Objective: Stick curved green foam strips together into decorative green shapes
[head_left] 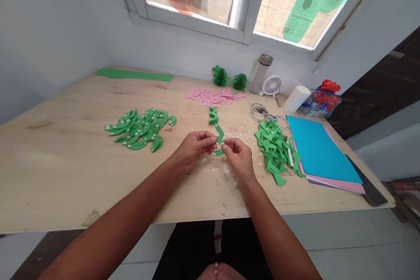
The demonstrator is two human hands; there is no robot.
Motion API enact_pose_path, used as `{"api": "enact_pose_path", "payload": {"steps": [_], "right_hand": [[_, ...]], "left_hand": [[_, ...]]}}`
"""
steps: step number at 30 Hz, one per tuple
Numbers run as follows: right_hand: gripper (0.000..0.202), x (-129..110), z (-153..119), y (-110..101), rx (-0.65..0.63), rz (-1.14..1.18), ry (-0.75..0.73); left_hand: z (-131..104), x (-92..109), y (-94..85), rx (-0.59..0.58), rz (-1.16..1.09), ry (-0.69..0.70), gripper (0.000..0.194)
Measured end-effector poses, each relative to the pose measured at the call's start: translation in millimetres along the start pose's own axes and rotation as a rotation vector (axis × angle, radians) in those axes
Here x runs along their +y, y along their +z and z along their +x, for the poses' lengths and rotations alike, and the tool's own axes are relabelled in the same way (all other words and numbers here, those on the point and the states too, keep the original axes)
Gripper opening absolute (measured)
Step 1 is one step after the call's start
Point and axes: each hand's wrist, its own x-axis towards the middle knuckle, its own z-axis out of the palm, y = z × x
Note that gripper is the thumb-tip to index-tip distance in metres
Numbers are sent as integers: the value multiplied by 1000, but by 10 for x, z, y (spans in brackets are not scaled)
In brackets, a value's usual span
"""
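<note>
Between both hands is a curved green foam or paper cutout with small white patches, held above the table near its front. My left hand pinches its left side between thumb and fingers. On the right, my right hand has thumb and fingers closed on the same cutout lower down. Just beyond the hands lies a small stack of green curved pieces. To the left spreads a pile of similar green curved cutouts, many with white patches at their ends.
Pink cutouts lie behind, near two green folded-paper shapes. Green scraps with a white marker, tape rolls and blue sheets are right. A bottle, fan and white roll stand behind.
</note>
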Motion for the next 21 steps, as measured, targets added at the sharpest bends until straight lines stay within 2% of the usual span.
{"api": "enact_pose_path", "payload": {"steps": [6, 9, 15, 21], "right_hand": [[20, -13, -49, -7, 70, -451, -298], [21, 9, -60, -2, 87, -605, -389], [21, 37, -67, 1, 86, -784, -482], [22, 32, -71, 0, 81, -828, -499]], "left_hand": [[-3, 1, 34, 61, 116, 107, 19], [-4, -2, 40, 69, 132, 119, 20], [-13, -7, 55, 78, 131, 103, 20], [-8, -20, 52, 78, 147, 100, 22]]}}
